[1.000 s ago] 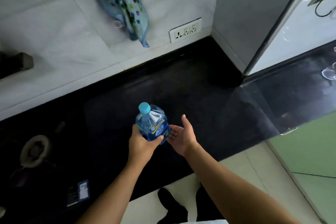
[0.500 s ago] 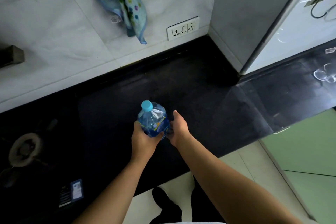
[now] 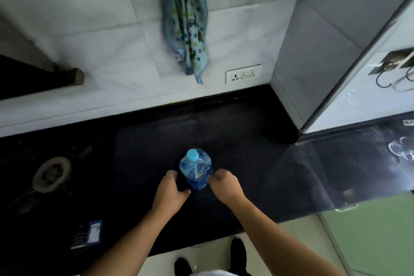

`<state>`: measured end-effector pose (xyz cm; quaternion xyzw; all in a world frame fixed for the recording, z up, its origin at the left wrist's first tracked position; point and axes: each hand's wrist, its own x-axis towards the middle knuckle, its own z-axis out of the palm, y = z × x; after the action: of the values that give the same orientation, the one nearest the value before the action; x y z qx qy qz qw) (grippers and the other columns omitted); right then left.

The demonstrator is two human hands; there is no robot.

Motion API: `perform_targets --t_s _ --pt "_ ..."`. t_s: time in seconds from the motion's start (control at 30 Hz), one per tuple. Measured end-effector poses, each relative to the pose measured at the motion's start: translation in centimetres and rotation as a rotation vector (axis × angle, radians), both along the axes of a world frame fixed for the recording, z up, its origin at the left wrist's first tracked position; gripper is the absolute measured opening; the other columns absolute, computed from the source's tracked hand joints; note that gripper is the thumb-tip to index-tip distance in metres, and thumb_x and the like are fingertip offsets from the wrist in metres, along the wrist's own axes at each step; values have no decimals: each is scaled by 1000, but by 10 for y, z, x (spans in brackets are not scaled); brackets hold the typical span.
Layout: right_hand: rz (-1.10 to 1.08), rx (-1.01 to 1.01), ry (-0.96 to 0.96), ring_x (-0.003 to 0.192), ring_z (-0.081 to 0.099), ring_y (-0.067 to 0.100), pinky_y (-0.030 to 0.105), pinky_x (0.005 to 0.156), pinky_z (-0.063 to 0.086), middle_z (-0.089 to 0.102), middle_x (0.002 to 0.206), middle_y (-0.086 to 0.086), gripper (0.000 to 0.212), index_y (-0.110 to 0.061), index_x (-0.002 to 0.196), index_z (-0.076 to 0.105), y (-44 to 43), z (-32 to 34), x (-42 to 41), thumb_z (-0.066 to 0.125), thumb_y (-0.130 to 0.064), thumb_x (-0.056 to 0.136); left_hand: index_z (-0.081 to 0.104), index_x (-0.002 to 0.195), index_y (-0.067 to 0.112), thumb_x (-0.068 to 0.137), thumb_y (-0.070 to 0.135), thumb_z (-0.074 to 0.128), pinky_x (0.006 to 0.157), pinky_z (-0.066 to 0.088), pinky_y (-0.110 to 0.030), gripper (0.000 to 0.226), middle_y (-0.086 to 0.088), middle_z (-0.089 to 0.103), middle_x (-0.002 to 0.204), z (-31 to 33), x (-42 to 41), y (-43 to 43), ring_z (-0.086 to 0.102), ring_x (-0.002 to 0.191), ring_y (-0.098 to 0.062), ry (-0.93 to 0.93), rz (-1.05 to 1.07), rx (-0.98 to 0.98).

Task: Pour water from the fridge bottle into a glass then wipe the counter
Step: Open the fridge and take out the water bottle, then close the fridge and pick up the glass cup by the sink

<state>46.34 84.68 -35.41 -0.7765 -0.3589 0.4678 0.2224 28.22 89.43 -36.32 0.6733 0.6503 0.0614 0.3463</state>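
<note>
A clear blue water bottle (image 3: pixel 197 170) with a light blue cap stands upright on the black counter (image 3: pixel 246 141), near its front edge. My left hand (image 3: pixel 170 190) curls around the bottle's lower left side, thumb at its base. My right hand (image 3: pixel 226 185) presses its curled fingers against the lower right side. Clear glasses (image 3: pixel 401 150) sit far right on the counter, partly cut off by the frame edge. A blue patterned cloth (image 3: pixel 186 22) hangs on the white tiled wall behind the counter.
A stove burner (image 3: pixel 51 173) sits at the left of the counter. A wall socket (image 3: pixel 243 73) is below the cloth. A grey partition (image 3: pixel 318 56) juts out at the right. A small blue label (image 3: pixel 89 233) marks the counter's front face.
My right hand went from open beside the bottle to closed against it. The bottle, held up in my left hand before, now stands on the counter. The view has tilted upward.
</note>
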Motion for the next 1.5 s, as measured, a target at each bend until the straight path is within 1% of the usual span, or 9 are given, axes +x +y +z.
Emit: perform_targets --t_s 0.13,0.3,0.4,0.53,0.7,0.83,1.27,1.4,1.5 --pt "474 71 -472 103 59 27 38 89 48 62 109 7 24 -14 106 60 -11 20 -2 48 -32 93 58 124 23 82 42 78 94 50 -37 50 2 61 123 29 -16 -11 59 113 -20 322 -115 131" --pt "809 161 -671 114 57 29 39 96 45 60 124 11 39 -9 127 54 -10 41 -24 54 -28 92 52 130 26 85 46 72 99 44 -37 54 2 60 126 55 -33 -34 56 116 -20 460 -90 153" --pt "938 258 -679 116 55 32 41 98 46 59 125 14 36 -10 123 55 -6 63 -49 56 -27 91 47 136 24 85 47 71 102 43 -40 61 -1 57 130 69 -53 -54 54 121 -24 476 11 110" --pt "1074 384 -651 118 53 33 43 98 45 57 124 14 36 -12 122 54 -11 98 -98 57 -28 90 48 131 25 83 50 72 103 44 -41 59 -1 58 130 91 -97 -88 54 124 -24 513 156 75" --pt "1270 519 -644 117 51 33 43 98 43 56 124 13 42 -13 122 53 -29 128 -174 61 -38 90 46 132 27 80 48 70 101 45 -41 62 0 57 131 121 -170 -139 53 125 -25 498 377 17" --pt "1420 589 -633 119 49 33 43 100 41 54 127 12 48 -14 129 51 -55 141 -265 60 -40 90 43 134 23 84 46 67 99 46 -41 60 -3 56 130 146 -249 -196 54 124 -26 519 534 3" --pt "1743 872 -555 116 52 32 39 94 43 58 122 12 39 -14 119 55 -190 190 -575 59 -37 88 48 135 21 84 41 71 92 52 -40 59 -6 57 131 216 -501 -404 55 118 -28 564 1006 36" --pt "1836 960 -507 110 53 30 39 85 43 59 117 9 36 -16 115 56 -218 199 -643 59 -40 88 44 141 23 83 42 71 91 46 -40 67 -6 54 137 225 -552 -445 52 123 -29 559 1136 43" --pt "1892 1040 -461 107 54 29 36 79 41 60 113 8 35 -17 113 57 -231 202 -692 61 -41 87 45 136 22 83 43 71 91 44 -42 63 -7 55 132 231 -584 -466 51 122 -30 566 1224 8"
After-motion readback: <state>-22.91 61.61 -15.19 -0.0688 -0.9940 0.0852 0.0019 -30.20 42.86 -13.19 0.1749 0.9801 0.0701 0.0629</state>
